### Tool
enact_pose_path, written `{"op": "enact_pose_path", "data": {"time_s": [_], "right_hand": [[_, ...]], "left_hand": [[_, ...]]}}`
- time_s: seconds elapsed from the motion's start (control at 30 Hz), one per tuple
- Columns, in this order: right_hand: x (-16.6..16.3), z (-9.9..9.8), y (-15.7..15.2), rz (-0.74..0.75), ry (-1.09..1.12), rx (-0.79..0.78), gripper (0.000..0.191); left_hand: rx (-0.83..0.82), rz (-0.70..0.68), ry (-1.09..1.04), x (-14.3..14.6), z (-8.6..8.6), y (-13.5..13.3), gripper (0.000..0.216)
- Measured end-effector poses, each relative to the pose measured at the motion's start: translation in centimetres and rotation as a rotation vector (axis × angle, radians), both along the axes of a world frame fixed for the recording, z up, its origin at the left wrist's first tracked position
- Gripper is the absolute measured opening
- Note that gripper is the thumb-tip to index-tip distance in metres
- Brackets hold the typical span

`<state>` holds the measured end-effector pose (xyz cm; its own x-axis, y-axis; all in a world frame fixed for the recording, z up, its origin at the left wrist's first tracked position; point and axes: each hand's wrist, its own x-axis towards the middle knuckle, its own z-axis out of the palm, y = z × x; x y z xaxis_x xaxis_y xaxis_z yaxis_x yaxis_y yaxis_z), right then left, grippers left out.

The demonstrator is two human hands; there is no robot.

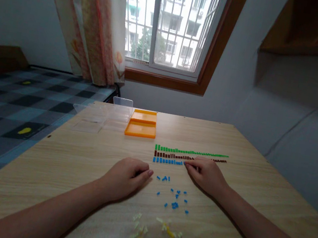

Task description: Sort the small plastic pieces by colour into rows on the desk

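Three rows of small plastic pieces lie on the wooden table (77, 162): a green row (190, 152), a brown row (171, 155) and a short blue row (166, 161). My right hand (206, 174) rests at the right end of the blue row, its fingertips pinched on a small piece that I cannot make out. My left hand (126, 179) lies curled on the table to the left, fingers closed. Loose blue pieces (174, 197) are scattered between my hands. Yellow and pale pieces (151, 232) lie nearer to me.
An orange tray (142, 124) sits at the table's far side, with a clear plastic box and lid (100, 119) to its left. A bed with a checked cover (9, 109) stands left of the table. A window and curtain are behind.
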<state>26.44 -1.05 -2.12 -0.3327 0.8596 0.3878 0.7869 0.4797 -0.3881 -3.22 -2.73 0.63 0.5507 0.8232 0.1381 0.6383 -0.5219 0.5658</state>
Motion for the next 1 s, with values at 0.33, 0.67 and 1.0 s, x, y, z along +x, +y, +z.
{"op": "enact_pose_path", "data": {"time_s": [0.33, 0.67, 1.0], "right_hand": [[-1.04, 0.16, -0.66, -0.104, 0.007, -0.042, 0.023], [-0.99, 0.19, -0.64, -0.096, 0.019, -0.033, 0.023], [-0.77, 0.08, -0.44, -0.064, 0.022, -0.025, 0.023]], "left_hand": [[0.014, -0.008, 0.01, 0.09, 0.09, -0.06, 0.042], [0.0, 0.008, 0.032, 0.08, 0.13, -0.03, 0.042], [0.008, 0.004, 0.038, 0.02, -0.19, -0.06, 0.041]]}}
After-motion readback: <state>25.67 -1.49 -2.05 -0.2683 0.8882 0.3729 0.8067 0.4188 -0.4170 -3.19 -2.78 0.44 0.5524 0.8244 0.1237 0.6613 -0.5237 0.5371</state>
